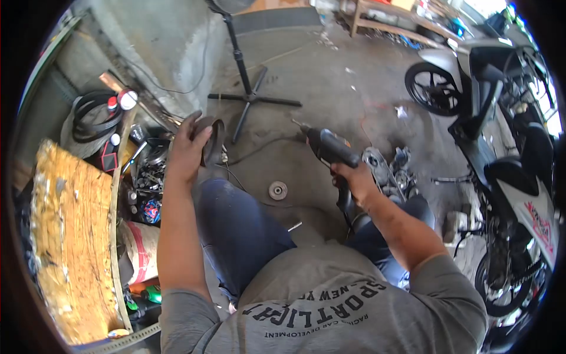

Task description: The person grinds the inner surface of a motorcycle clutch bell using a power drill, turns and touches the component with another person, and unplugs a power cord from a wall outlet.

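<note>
In my left hand (pixel 187 150) I am holding a dark, round, hollow ring (pixel 219 138) upright on its edge, its rim facing right. In my right hand (pixel 355 179) I am gripping a dark power drill (pixel 333 147) above the floor, its slim metal bit (pixel 297 123) pointing toward the far left.

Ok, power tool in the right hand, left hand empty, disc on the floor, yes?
No, the left hand isn't empty: the head view shows it holding a dark ring. Power tool in the right hand and disc on the floor: both correct.
</note>
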### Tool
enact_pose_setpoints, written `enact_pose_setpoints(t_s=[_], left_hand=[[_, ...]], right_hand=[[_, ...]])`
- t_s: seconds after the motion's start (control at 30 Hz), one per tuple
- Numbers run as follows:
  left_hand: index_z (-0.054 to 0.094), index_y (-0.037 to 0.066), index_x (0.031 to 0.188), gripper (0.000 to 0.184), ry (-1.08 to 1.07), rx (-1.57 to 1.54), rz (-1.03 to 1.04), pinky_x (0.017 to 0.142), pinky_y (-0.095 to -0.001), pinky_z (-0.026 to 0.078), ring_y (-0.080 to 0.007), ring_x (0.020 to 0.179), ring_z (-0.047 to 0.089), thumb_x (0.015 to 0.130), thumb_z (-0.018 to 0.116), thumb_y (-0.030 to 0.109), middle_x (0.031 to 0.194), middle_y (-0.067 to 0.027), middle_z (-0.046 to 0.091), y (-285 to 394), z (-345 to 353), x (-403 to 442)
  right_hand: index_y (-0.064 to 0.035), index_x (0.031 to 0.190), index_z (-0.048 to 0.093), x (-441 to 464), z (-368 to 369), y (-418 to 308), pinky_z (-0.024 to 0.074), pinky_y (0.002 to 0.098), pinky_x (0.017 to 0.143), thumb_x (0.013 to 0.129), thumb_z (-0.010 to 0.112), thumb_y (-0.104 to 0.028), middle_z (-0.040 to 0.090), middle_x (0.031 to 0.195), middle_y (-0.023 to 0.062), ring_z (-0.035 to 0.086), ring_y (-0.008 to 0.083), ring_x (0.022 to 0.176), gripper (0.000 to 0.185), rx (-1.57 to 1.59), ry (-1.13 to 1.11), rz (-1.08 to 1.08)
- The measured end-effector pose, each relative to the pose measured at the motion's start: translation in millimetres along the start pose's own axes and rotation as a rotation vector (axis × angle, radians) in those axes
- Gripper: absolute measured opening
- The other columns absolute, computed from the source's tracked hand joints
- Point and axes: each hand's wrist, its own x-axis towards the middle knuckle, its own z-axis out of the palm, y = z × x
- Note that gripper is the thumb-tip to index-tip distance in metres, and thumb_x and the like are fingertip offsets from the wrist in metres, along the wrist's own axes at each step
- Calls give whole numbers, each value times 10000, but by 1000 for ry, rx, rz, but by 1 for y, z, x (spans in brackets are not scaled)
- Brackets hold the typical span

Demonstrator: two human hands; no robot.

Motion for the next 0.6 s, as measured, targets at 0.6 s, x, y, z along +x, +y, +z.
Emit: enact_pose_setpoints(t_s=[0.6], left_hand=[[586,40,1286,445,-161,719,104,874,-406,538,-285,1063,617,887,680,213,1271,-150,609,-18,79,85]], right_hand=[[-11,1242,604,65,5,27,519,301,651,751,777,-216,676,899,114,627,210,698,559,-527,130,55]])
